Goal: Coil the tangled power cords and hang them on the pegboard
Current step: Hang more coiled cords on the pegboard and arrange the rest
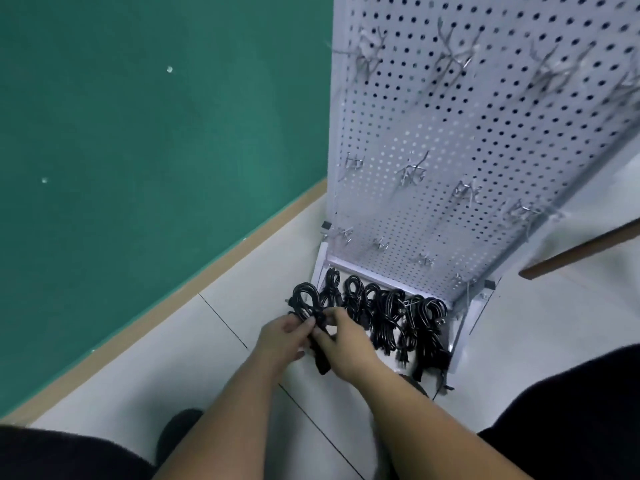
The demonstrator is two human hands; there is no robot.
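A coiled black power cord (306, 301) is held low over the floor, its loops fanning upward and its plug end hanging down between my hands. My left hand (282, 339) grips the cord's bundled middle from the left. My right hand (346, 344) pinches the same bundle from the right with its fingertips. Several more black cord bundles (391, 320) lie in a row on the white base of the pegboard stand. The white pegboard (450, 140) rises above them, with several bare metal hooks (414, 173) sticking out; the hooks look blurred.
A green wall (138, 133) with a tan baseboard (194, 292) runs along the left. The floor is pale tile (194, 362). A brown edge (581, 251) juts in at the right. My dark trouser legs (568, 400) and one shoe (180, 434) fill the bottom.
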